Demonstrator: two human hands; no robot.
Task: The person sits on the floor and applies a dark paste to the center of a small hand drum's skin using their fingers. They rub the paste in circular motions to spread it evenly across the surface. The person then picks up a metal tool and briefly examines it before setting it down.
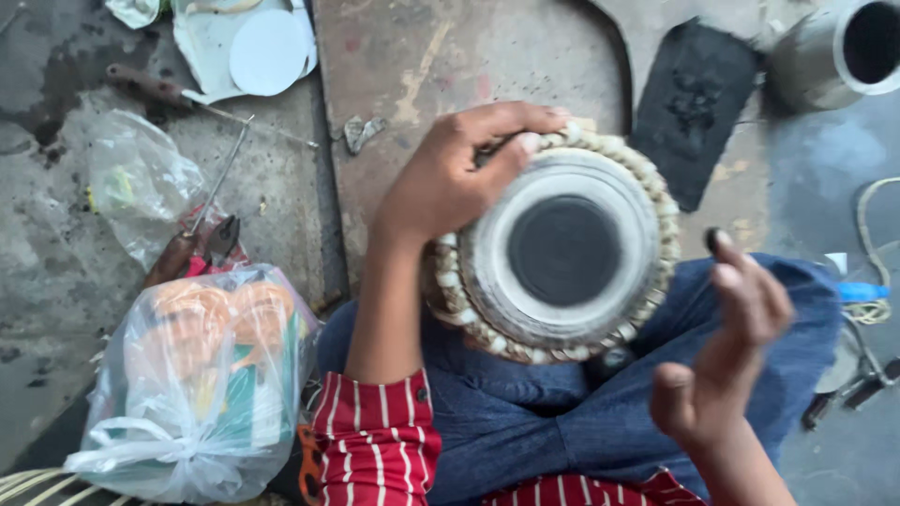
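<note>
A small hand drum (562, 251) rests in my lap, its pale skin head facing up with a round black patch in the middle and a braided rim around it. My left hand (459, 173) grips the drum's upper left rim, thumb lying on the braid. Raised to the right of the drum, my right hand (727, 342) has its fingers apart and holds nothing; its fingertips are smeared black. My lap is covered in blue cloth (525, 412).
A black slab (696, 103) with dark paste lies beyond the drum. A metal cup (839, 52) stands at top right. Left of my knee is a clear plastic bag (202, 375) with orange items, pliers (211, 245) and a thin metal rod (223, 173). Rope (872, 248) lies right.
</note>
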